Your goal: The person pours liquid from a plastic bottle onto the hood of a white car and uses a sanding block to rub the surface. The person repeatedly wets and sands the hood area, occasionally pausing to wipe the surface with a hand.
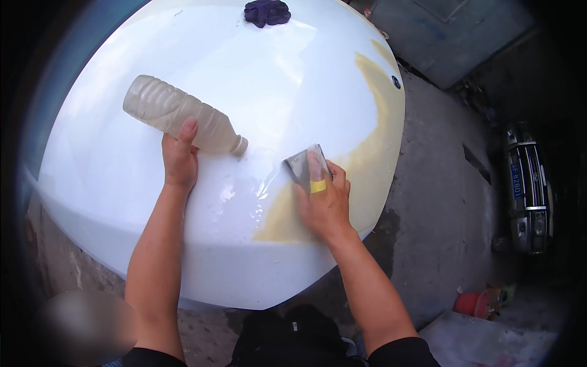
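A white car hood (134, 208) fills most of the view, with a beige band (361, 153) of filler or primer along its right side and front corner. My left hand (179, 158) is closed around a cloudy, ribbed plastic bottle (165, 109), tipped with its neck low and to the right, just over the hood. Wet streaks glisten between the hands. My right hand (327, 205) presses a dark grey sanding pad (298, 165) to the panel beside the beige band. Yellow tape (318, 186) wraps one of its fingers, whose tip has a pale cover.
A crumpled dark purple cloth (267, 13) lies on the hood's far part. A round badge (396, 82) sits at its right edge. Beyond are concrete floor (428, 183), a grey metal panel (452, 37), another car's front (529, 189) and a red bucket (472, 304).
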Available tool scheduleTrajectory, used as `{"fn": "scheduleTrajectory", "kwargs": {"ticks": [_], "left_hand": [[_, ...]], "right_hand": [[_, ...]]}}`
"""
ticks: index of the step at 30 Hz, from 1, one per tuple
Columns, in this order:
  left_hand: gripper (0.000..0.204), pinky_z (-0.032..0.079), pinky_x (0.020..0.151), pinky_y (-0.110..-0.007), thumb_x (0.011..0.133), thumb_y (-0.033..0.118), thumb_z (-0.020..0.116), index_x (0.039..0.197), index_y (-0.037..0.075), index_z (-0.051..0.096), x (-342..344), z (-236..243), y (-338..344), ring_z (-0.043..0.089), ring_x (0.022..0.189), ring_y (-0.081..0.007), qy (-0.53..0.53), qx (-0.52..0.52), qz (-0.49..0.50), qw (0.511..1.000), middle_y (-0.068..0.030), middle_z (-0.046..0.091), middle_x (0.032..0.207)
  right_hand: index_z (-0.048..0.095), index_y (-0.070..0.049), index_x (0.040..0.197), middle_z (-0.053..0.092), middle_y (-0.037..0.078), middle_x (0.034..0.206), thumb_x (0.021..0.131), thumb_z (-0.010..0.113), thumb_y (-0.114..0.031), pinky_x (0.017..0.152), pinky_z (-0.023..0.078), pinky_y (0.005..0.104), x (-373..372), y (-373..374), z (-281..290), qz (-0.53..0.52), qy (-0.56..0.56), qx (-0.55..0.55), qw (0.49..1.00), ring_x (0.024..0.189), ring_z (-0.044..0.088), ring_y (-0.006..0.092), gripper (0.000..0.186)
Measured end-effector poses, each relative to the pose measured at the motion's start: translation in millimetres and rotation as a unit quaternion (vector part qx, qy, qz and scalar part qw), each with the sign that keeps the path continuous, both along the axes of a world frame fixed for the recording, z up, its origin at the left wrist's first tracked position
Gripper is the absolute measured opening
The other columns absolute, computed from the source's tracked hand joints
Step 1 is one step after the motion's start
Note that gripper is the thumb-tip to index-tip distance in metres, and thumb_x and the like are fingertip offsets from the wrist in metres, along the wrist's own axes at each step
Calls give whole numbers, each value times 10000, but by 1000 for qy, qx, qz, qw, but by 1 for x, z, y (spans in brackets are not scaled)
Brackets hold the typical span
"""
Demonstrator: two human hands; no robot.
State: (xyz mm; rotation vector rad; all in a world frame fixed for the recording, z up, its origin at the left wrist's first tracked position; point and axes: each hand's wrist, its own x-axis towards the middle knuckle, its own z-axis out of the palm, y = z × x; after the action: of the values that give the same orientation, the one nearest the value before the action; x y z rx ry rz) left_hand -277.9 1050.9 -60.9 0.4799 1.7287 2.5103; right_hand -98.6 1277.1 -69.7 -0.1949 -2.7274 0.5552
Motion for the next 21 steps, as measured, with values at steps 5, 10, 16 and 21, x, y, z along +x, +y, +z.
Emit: {"fn": "scheduleTrajectory", "kwargs": {"ticks": [5,10,16,21], "left_hand": [[515,420,1022,-361,944,363,619,1307,24,484,1,0,9,538,1161,-194,-5,11,4,1000,-77,563,1239],[503,435,988,-336,934,342,650,1280,8,506,3,-1,0,554,1111,-180,-7,11,12,1000,-74,584,1190],[518,446,972,-339,929,362,654,1279,7,511,4,5,11,557,1106,-181,-5,10,0,1000,-80,585,1188],[546,464,942,-335,910,388,671,1273,12,514,2,3,6,566,1086,-183,-4,16,13,1000,-81,587,1180]], "right_hand": [[351,-38,1487,542,164,1377,849,683,-167,998,358,540,-16,33,-1,-62,-23,7,998,1226,431,425,731],[336,-117,1515,522,109,1420,820,700,-147,981,375,558,46,-46,-9,78,11,0,997,1209,448,429,785],[330,-65,1500,576,158,1335,883,647,-163,1039,344,497,-26,49,3,-37,-7,22,999,1227,439,408,700],[369,-165,1486,571,122,1363,770,742,-92,1025,367,531,54,-48,-5,94,-18,13,995,1230,464,434,810]]}}
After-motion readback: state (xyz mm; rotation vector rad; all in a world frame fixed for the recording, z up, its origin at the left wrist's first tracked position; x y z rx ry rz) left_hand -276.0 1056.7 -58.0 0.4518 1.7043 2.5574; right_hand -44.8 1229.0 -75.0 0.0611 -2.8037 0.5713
